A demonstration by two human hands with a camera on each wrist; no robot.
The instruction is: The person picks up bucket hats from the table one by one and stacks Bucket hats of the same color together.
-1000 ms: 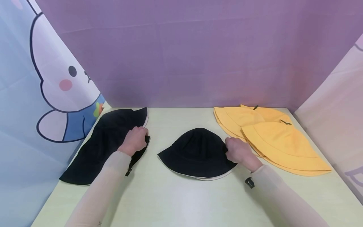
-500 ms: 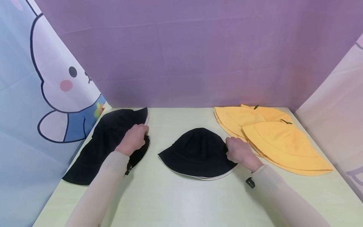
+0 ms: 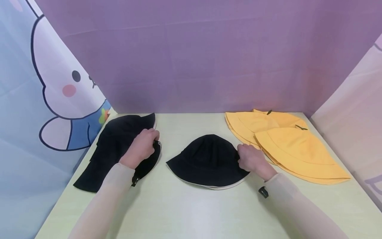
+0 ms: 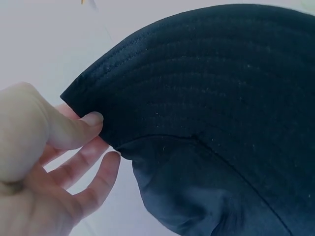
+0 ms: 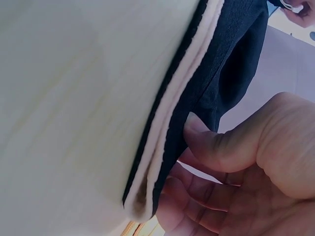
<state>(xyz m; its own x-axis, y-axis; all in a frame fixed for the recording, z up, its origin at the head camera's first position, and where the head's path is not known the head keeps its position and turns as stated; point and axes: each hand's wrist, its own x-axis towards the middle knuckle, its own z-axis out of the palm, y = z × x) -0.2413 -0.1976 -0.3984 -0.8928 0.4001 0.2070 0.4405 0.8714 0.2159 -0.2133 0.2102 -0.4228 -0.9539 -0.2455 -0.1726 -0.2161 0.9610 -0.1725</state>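
Note:
In the head view, my left hand (image 3: 141, 146) pinches the edge of a black bucket hat (image 3: 147, 164) at the left of the table. The left wrist view shows the thumb on the corner of that hat's stitched brim (image 4: 206, 64). Beneath or behind it lies more black hat fabric (image 3: 126, 126); the hand and sleeve partly hide where one ends. My right hand (image 3: 253, 161) grips the right end of the brim of another black bucket hat (image 3: 209, 162), folded flat in the middle. Its pale inner edge (image 5: 172, 113) shows in the right wrist view.
Several yellow bucket hats (image 3: 295, 152) with small dark stems overlap at the back right, close to my right hand. The pale table (image 3: 191, 212) meets a purple cloth (image 3: 191, 59) at the back, with printed cloth on both sides.
My left hand has shifted slightly up and right. The lower left tip of the black hat there has slid rightward. My right hand and the middle hat stay in place.

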